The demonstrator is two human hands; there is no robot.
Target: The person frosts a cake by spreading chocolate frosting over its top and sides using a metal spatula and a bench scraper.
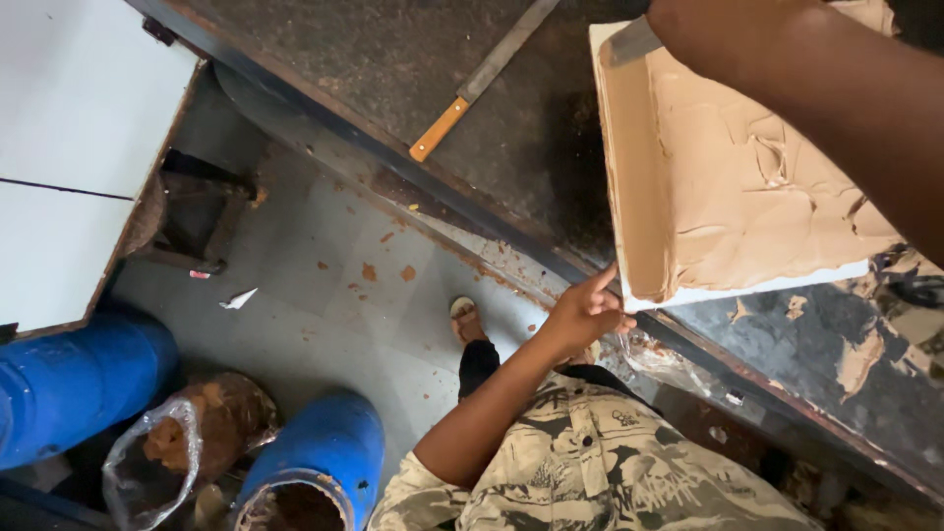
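A large rectangular cake (728, 187) covered in pale brown cream sits on a white board at the edge of a dark counter (393, 59). My left hand (585, 315) reaches up from below. Its fingertips touch the near left corner of the board, with the index finger pointing up along the cake's side. My right arm crosses over the cake from the right. My right hand (678, 29) is at the cake's far left corner, fingers hidden. A grey metal spatula blade (631, 41) sticks out from under it onto the cream.
A long knife (482, 79) with a wooden handle lies on the counter left of the cake. Two blue drums (69, 383) (324, 452) and a plastic bag of brown scraps (157, 462) stand on the tiled floor. A white cabinet (69, 138) is at left. My sandalled foot (464, 317) is below the counter edge.
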